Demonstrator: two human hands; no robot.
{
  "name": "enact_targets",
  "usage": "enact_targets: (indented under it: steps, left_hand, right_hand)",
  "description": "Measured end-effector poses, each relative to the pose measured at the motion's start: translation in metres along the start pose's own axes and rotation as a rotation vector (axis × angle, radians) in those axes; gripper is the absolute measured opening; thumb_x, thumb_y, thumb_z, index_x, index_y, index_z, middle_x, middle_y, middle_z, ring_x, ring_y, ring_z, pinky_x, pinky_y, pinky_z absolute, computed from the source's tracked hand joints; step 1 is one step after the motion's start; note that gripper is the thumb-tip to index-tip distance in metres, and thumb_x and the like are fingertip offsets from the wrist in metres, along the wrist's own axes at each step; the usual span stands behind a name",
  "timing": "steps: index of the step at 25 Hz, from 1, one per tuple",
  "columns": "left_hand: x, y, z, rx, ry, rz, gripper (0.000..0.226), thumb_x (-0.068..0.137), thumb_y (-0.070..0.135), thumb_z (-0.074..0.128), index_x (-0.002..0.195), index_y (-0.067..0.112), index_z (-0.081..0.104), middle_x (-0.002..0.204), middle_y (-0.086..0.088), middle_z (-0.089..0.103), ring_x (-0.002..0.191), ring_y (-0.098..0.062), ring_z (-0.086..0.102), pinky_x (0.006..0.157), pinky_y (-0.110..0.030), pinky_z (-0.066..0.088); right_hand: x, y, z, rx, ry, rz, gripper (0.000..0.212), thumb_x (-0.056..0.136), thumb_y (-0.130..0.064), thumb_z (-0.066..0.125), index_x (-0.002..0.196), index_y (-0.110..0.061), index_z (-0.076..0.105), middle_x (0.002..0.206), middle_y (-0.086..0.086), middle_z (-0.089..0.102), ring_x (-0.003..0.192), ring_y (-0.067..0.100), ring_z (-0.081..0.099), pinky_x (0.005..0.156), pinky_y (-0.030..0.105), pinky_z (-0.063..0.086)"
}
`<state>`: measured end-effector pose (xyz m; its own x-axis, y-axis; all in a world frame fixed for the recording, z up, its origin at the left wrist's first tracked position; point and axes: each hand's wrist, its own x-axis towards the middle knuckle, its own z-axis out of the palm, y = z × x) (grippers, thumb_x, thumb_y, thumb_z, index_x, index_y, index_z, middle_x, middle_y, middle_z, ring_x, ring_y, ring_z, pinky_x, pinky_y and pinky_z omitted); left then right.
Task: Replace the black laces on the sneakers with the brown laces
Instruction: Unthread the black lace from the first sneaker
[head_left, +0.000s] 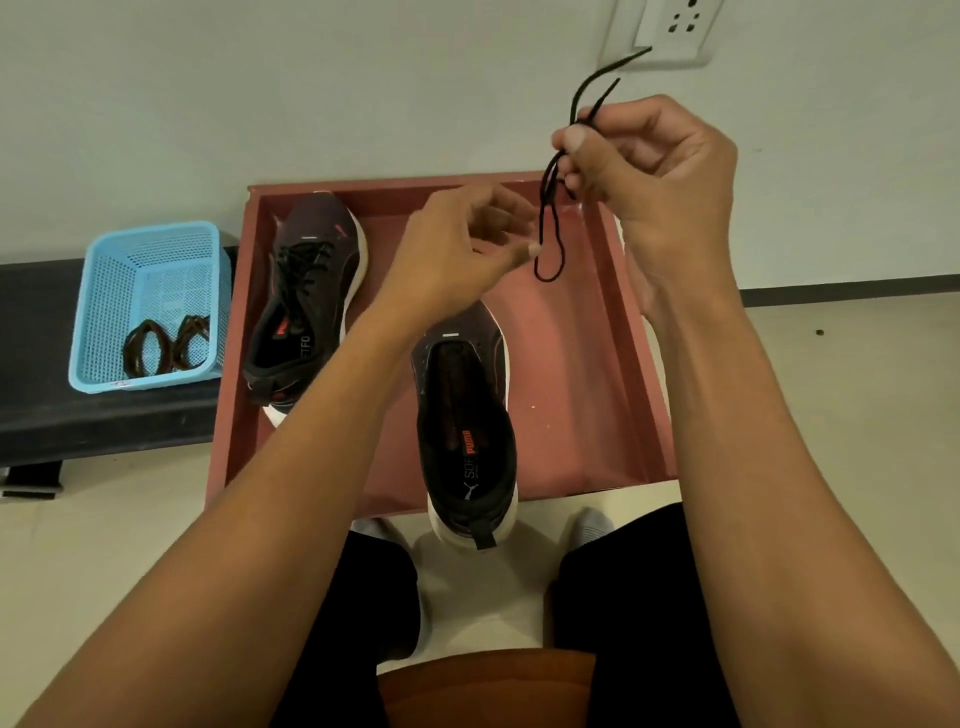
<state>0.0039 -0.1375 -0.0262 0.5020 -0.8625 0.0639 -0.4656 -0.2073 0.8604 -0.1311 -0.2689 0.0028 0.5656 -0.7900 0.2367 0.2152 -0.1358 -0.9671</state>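
About a quarter in. Pinching the freed black lace (548, 244) in the right hand (654, 171), above the tray's (571, 374) far right; left hand (457, 249) curled beside its loop, grip impossible to tell. Done: near shoe (467, 415) stripped bare. Left to do: unlacing the left shoe (306, 296), then threading brown laces (166, 340) from the basket (104, 291).

The red tray (576, 395) is bare at frame centre-right; the laced sneaker (306, 291) and unlaced sneaker (467, 431) crowd its left and middle.
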Motion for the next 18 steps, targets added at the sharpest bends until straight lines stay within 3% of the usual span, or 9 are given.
enact_targets:
  steps: [4,11,15,18]
  left_hand:
    - [0.058,-0.011,0.023,-0.141,0.003,0.004,0.007,0.088,0.014,0.083,0.091,0.014,0.076,0.079,0.0,0.077,0.071,-0.013,0.074,0.077,-0.043,0.065]
    - [0.124,-0.023,0.074,-0.339,-0.02,-0.205,0.013,0.088,-0.001,0.079,0.097,-0.003,0.07,0.084,-0.015,0.073,0.077,-0.025,0.079,0.08,-0.047,0.065]
    - [0.14,-0.049,0.091,-0.307,-0.017,-0.303,0.012,0.086,0.002,0.082,0.091,0.004,0.072,0.079,-0.013,0.073,0.07,-0.022,0.074,0.075,-0.043,0.066]
    - [0.151,-0.066,0.094,-0.143,0.009,-0.39,0.012,0.087,0.001,0.079,0.087,0.009,0.07,0.078,-0.016,0.075,0.061,-0.022,0.074,0.066,-0.043,0.066]
  right_hand:
    - [0.037,0.001,-0.012,-0.189,-0.035,-0.096,0.022,0.085,-0.011,0.084,0.098,0.003,0.073,0.085,0.02,0.078,0.08,0.039,0.076,0.079,0.05,0.063]
    - [0.091,0.056,-0.037,-0.462,-0.067,-0.078,0.016,0.082,-0.017,0.084,0.093,-0.008,0.076,0.08,0.005,0.078,0.072,0.022,0.077,0.071,0.033,0.061]
    - [0.1,0.103,-0.046,-0.749,-0.105,0.005,0.012,0.078,-0.012,0.078,0.09,-0.013,0.079,0.079,-0.002,0.076,0.073,0.014,0.076,0.073,0.029,0.063]
    - [0.104,0.12,-0.039,-1.152,-0.3,0.005,0.014,0.074,-0.008,0.074,0.087,-0.014,0.077,0.085,0.006,0.074,0.082,0.027,0.073,0.07,0.029,0.056]
